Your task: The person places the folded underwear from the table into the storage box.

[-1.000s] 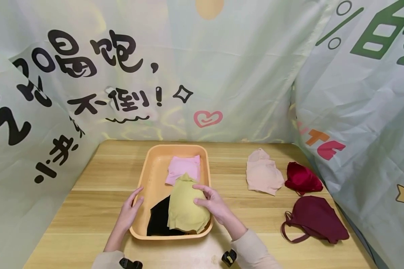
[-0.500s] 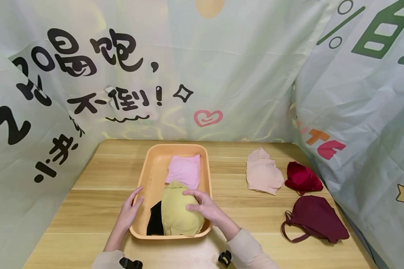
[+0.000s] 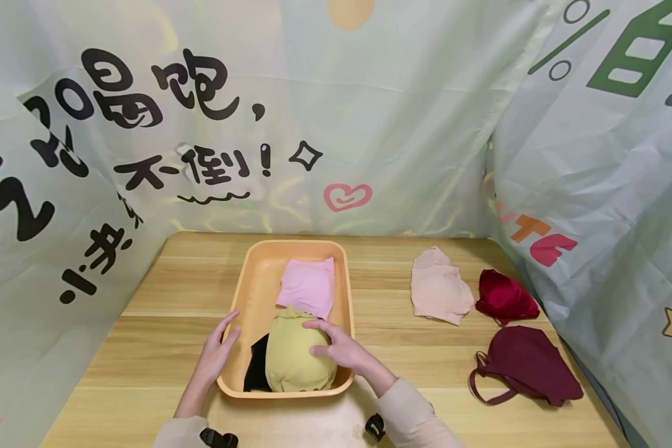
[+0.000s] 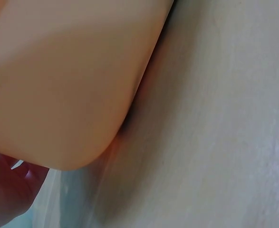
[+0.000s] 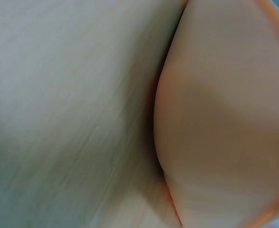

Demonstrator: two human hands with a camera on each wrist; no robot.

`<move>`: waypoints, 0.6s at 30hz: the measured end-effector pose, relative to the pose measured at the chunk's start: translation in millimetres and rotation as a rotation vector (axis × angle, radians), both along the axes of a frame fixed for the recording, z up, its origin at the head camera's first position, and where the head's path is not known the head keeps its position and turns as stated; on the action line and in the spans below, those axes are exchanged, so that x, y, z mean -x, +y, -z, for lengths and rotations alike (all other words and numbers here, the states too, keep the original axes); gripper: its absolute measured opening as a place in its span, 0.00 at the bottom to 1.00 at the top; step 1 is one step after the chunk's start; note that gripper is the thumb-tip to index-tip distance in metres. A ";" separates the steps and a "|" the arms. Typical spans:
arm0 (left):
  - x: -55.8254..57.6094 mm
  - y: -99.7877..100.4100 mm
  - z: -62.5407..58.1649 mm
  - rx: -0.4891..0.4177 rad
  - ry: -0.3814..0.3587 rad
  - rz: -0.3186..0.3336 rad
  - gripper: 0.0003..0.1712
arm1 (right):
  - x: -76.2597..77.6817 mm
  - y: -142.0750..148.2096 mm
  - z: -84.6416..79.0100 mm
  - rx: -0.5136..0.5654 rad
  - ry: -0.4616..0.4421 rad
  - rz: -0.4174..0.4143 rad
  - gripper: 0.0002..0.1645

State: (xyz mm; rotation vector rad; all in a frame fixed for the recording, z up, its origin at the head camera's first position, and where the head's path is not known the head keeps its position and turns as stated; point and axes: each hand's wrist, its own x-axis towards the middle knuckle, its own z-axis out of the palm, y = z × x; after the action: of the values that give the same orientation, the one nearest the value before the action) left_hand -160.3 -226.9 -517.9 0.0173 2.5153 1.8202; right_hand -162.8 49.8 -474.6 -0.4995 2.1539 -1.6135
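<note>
A folded yellow garment [image 3: 297, 358] lies at the near end of an orange tray [image 3: 252, 280], partly over a black garment [image 3: 256, 371]. My right hand [image 3: 344, 350] rests on the yellow cloth from the right, thumb and index finger apart. At the tray's left side, my left hand [image 3: 215, 348] holds the rim; part of that hand [image 4: 11, 190] shows at the corner of the left wrist view. A folded pink garment [image 3: 308, 283] lies at the tray's far end, just touched by the yellow one. In the right wrist view only the tray's wall [image 5: 220, 118] and the table appear.
To the right on the wooden table [image 3: 168, 298] lie a pale pink garment [image 3: 439, 289], a red bra [image 3: 504, 295] and a maroon garment with straps [image 3: 526, 364]. Printed cloth curtains [image 3: 414, 137] stand behind and at both sides.
The yellow garment has moved left and slightly toward me under my right hand, covering more of the black one. My left hand has stayed at the tray's rim.
</note>
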 end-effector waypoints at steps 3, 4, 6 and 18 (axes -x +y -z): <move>0.0 0.1 -1.4 0.012 -0.001 0.000 0.28 | -0.9 -1.1 0.2 -0.079 0.082 -0.003 0.29; 0.1 0.3 -1.4 0.013 0.001 0.001 0.28 | -1.5 -1.2 -0.1 -0.108 0.106 -0.001 0.29; -0.1 0.6 -1.7 0.015 0.006 0.001 0.28 | -2.9 -1.3 -0.5 -0.156 0.150 0.006 0.29; -0.2 0.6 -2.6 0.016 0.021 0.008 0.27 | -6.8 -2.2 -0.5 -0.251 0.233 0.053 0.29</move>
State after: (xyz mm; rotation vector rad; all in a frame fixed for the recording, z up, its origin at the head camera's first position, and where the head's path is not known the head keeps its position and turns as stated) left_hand -160.2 -226.3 -515.3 0.0464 2.5396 1.8059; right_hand -156.0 47.6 -474.1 -0.5782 2.5176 -1.3396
